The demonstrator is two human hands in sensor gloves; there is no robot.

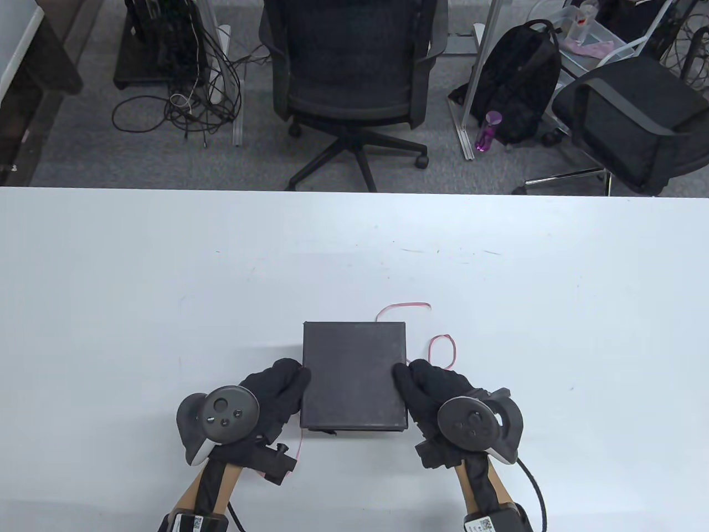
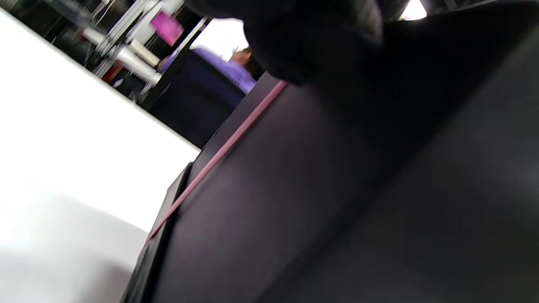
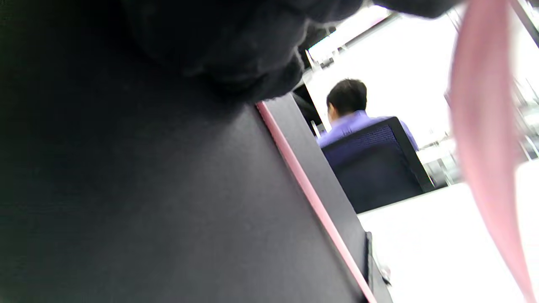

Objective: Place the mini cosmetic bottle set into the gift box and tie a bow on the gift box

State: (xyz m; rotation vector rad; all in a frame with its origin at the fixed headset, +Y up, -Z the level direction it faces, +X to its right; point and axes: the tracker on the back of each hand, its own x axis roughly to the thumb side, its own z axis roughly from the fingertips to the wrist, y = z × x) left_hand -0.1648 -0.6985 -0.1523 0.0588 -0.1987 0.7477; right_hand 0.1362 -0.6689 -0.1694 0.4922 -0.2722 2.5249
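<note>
- The flat black square cardboard gift box (image 1: 354,377) lies closed on the wide white worktop (image 1: 138,288), near the edge closest to you.
- Your left hand (image 1: 274,390) in its black glove sits against the left side of the box. Its fingers curl onto the box edge and hold it there.
- Your right hand (image 1: 429,388) in its black glove sits against the right side of the box. Its fingers curl onto that edge too, so the box is held between your two hands.
- A thin pink ribbon (image 1: 443,352) lies on the worktop. One loop rests just right of the box, close to your right hand. Another bit curves out from behind the far edge of the box.
- A short piece of the same ribbon shows below the left near corner of the box, beside your left wrist.
- In the left wrist view the ribbon (image 2: 219,153) runs as a pink line along the dark side of the box (image 2: 337,189), and your gloved fingers (image 2: 311,38) press down over it.
- In the right wrist view the ribbon (image 3: 311,193) runs along the box (image 3: 147,202) edge under your gloved fingers (image 3: 236,46). One more blurry pink strip hangs close to the camera on the right.
- You cannot see the small bottles in any view.
- Past the worktop stand two dark office chairs (image 1: 354,83) and a black backpack (image 1: 518,83) on the grey floor.
</note>
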